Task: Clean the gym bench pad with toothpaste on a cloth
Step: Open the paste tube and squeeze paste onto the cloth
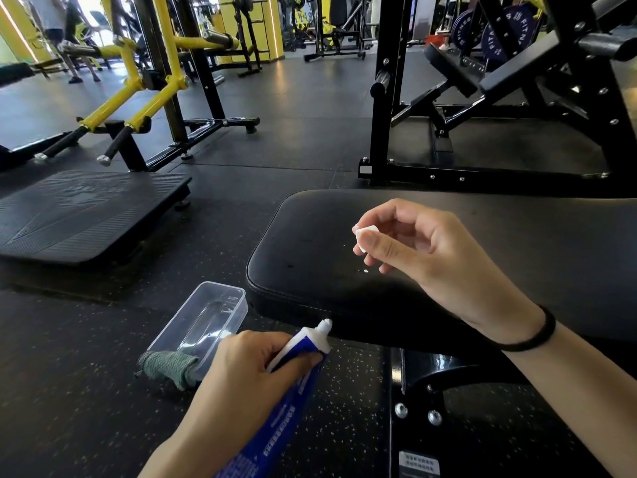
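My left hand grips the toothpaste tube just below its open nozzle, low at the near edge of the bench pad. The tube looks light and soft, so I judge that a gentle squeeze near the shoulder will do. My right hand pinches the small white cap between thumb and fingertips over the pad. It is tiny, probably slick and easy to drop. The green cloth hangs limp over the near end of a clear container on the floor to the left. I would gather it in a loose handful.
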The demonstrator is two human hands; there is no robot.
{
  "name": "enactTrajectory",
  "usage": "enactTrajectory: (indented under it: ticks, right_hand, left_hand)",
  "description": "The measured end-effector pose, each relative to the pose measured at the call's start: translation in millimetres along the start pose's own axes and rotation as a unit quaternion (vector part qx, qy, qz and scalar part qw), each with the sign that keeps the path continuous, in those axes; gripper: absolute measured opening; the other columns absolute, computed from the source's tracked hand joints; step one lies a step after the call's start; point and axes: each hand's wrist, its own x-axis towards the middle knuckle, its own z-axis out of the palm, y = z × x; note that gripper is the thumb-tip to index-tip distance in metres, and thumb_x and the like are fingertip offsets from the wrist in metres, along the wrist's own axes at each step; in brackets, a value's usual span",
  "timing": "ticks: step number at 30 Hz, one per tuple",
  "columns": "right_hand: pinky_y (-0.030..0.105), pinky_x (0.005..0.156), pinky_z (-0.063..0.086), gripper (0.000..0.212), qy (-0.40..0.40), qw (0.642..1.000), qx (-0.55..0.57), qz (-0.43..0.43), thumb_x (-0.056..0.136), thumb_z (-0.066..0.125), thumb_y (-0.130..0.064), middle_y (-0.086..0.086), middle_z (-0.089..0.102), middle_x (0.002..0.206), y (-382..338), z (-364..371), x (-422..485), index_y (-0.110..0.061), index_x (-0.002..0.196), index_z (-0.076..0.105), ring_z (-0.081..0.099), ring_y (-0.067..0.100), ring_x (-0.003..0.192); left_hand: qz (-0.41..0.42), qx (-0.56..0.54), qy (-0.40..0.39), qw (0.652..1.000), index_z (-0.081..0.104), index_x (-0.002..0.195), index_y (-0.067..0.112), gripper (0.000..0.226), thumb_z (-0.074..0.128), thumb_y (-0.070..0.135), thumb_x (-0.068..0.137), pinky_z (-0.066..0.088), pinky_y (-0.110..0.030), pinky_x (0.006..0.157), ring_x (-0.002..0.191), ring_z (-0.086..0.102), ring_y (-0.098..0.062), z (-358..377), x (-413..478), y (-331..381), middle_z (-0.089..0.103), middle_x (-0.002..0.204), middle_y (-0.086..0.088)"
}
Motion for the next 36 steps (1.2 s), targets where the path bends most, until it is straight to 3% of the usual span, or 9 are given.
enactTrajectory:
  ticks: [6,10,13,21,26,29,31,33,36]
  right_hand:
    - [0.026,0.069,0.054,0.031,-0.004,1.0,0.0,0.001,0.077,0.063,-0.037,0.008,0.07,0.085,0,0,-1,-0.013,0.095,0.066,0.067,0.024,0.08]
    - [0.027,0.07,0.053,0.031,-0.003,1.0,0.004,0.003,0.077,0.063,-0.037,0.01,0.069,0.084,-1,0,-1,-0.012,0.095,0.066,0.066,0.023,0.077]
    - [0.027,0.07,0.052,0.031,-0.004,1.0,0.007,0.004,0.077,0.064,-0.037,0.01,0.069,0.084,-1,0,-1,-0.012,0.095,0.066,0.066,0.022,0.077]
    - [0.027,0.07,0.053,0.03,-0.005,1.0,0.009,-0.001,0.078,0.064,-0.036,0.009,0.069,0.086,-2,-1,-2,-0.012,0.095,0.066,0.066,0.026,0.08]
    - [0.032,0.07,0.053,0.027,0.003,1.0,0.008,-0.01,0.083,0.068,-0.042,0.007,0.069,0.085,0,-2,-1,-0.017,0.094,0.067,0.065,0.025,0.079]
    - [0.027,0.069,0.053,0.028,0.008,1.0,0.01,-0.017,0.078,0.065,-0.046,0.004,0.07,0.086,2,-4,1,-0.023,0.092,0.067,0.065,0.02,0.077]
    - [0.026,0.068,0.053,0.027,0.009,1.0,0.015,-0.021,0.077,0.064,-0.046,0.005,0.07,0.086,2,-5,1,-0.024,0.092,0.067,0.066,0.019,0.076]
    - [0.025,0.068,0.052,0.027,0.008,1.0,0.019,-0.021,0.076,0.065,-0.046,0.005,0.069,0.086,2,-5,0,-0.025,0.092,0.067,0.066,0.018,0.076]
    - [0.022,0.068,0.052,0.026,0.006,1.0,0.016,-0.021,0.076,0.065,-0.047,0.005,0.069,0.086,1,-3,-1,-0.026,0.092,0.068,0.066,0.015,0.075]
  left_hand:
    - [-0.008,0.006,0.001,1.0,0.071,0.064,0.025,0.019,0.07,0.036,0.079,0.039,-0.015,0.05,0.052,0.057,-0.008,-2,0,-1,0.063,0.053,0.014]
    - [0.013,0.019,0.029,0.999,0.061,0.052,0.023,0.031,0.073,0.037,0.077,0.033,-0.015,0.048,0.045,0.044,-0.005,0,-1,-5,0.047,0.042,0.014]
    - [0.024,0.041,0.055,0.997,0.063,0.059,0.014,0.037,0.072,0.047,0.074,0.029,-0.016,0.046,0.045,0.037,-0.006,0,-3,-14,0.043,0.044,0.008]
    - [-0.004,0.041,0.09,0.995,0.07,0.066,0.027,0.012,0.079,0.027,0.074,0.03,-0.017,0.046,0.044,0.039,-0.003,-24,-7,-34,0.048,0.044,0.012]
    - [-0.04,-0.015,0.153,0.987,0.067,0.079,0.051,0.037,0.072,0.015,0.078,0.046,-0.028,0.056,0.057,0.057,-0.007,-57,2,-45,0.069,0.066,0.009]
    - [-0.027,-0.051,0.176,0.983,0.066,0.091,0.048,0.027,0.065,0.022,0.083,0.054,-0.03,0.061,0.065,0.067,-0.014,-78,21,-46,0.071,0.074,0.007]
    - [-0.006,-0.076,0.164,0.984,0.067,0.095,0.041,0.02,0.061,0.026,0.082,0.059,-0.041,0.066,0.075,0.072,-0.02,-89,40,-44,0.073,0.081,0.004]
    - [0.02,-0.071,0.134,0.988,0.066,0.093,0.04,0.023,0.061,0.019,0.085,0.059,-0.03,0.061,0.074,0.072,-0.014,-95,61,-45,0.073,0.081,0.009]
    - [0.066,0.022,0.097,0.993,0.064,0.084,0.054,0.043,0.066,0.011,0.085,0.05,-0.02,0.062,0.07,0.066,-0.001,-101,90,-52,0.069,0.08,0.02]
